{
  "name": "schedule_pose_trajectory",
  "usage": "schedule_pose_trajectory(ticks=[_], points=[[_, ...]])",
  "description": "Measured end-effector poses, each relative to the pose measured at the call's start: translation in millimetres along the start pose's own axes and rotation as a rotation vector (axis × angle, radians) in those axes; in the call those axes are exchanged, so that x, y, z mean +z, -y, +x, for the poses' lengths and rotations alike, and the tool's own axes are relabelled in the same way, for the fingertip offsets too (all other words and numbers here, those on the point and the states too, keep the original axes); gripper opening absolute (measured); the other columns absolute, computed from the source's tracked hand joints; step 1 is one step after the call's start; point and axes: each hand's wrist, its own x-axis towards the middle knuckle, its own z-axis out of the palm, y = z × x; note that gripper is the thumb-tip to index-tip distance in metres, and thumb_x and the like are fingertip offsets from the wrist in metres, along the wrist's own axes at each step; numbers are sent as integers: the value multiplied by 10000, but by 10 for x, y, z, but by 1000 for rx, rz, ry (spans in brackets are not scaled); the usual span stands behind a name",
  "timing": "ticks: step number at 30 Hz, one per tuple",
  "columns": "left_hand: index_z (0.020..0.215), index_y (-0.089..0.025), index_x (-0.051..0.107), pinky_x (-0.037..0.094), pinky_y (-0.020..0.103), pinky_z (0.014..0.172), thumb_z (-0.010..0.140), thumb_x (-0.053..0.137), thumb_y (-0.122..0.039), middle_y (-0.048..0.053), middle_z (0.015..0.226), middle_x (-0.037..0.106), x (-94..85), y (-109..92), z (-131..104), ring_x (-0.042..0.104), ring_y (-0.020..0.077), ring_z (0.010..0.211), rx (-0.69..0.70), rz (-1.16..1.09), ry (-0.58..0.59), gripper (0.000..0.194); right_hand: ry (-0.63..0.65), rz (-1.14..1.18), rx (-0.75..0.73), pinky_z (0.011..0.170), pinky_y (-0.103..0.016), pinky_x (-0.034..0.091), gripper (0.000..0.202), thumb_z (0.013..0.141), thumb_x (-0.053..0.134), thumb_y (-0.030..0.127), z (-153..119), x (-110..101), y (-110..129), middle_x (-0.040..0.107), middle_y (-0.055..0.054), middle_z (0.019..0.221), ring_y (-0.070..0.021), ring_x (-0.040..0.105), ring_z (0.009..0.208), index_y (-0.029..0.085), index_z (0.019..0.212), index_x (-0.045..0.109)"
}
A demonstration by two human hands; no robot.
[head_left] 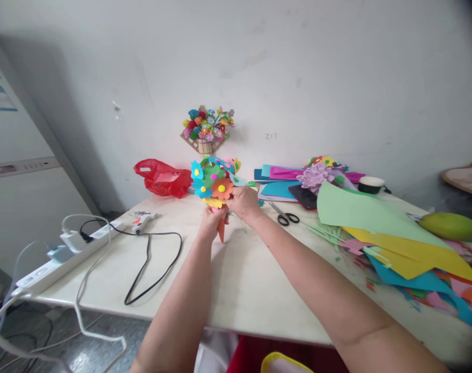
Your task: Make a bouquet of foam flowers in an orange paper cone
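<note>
A bouquet of colourful foam flowers (211, 178) stands upright above the middle of the table. My left hand (211, 221) is wrapped round its base, below the flower heads, and an orange pointed tip sticks out beneath. My right hand (244, 203) is at the right side of the flowers, with its fingers closed near an orange bloom. Its fingertips are partly hidden, and what they pinch cannot be made out.
Black-handled scissors (284, 215) lie right of my hands. Left are a glue gun (144, 221), its black cord and a power strip (65, 259). Foam sheets (407, 248) cover the right side. A red bag (164, 178) sits behind; a flower basket (205, 146) hangs on the wall.
</note>
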Motion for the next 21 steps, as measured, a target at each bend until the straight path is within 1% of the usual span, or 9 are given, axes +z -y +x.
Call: schedule_pose_trajectory(ticks=[3, 10, 17, 21], points=[[676, -155, 558, 390, 233, 403, 575, 713, -282, -32, 507, 522, -15, 16, 4, 481, 99, 418, 6, -3, 7, 224, 17, 11, -2, 552, -243, 334, 196, 773, 582, 307, -5, 10, -1, 717, -35, 669, -162, 631, 649, 233, 668, 729], [683, -146, 567, 380, 231, 412, 583, 692, -272, -33, 521, 531, -15, 22, 4, 466, 86, 408, -4, -2, 14, 204, 10, 38, 19, 553, -240, 319, 175, 754, 594, 293, -55, 36, -2, 723, -32, 683, -146, 615, 632, 212, 670, 724], [660, -148, 551, 366, 223, 395, 557, 698, -266, -47, 477, 498, 2, 24, -1, 454, 87, 403, -12, -20, -4, 214, 70, 7, 27, 551, -244, 318, 181, 738, 567, 229, -64, 7, -11, 721, -64, 692, -159, 620, 651, 182, 649, 717], [661, -149, 549, 375, 226, 398, 543, 717, -276, -44, 491, 501, 4, 14, -4, 459, 87, 416, -15, -19, 14, 241, 62, 64, 76, 559, -233, 339, 189, 743, 559, 239, -100, 18, -37, 724, -60, 699, -158, 622, 663, 190, 646, 714]])
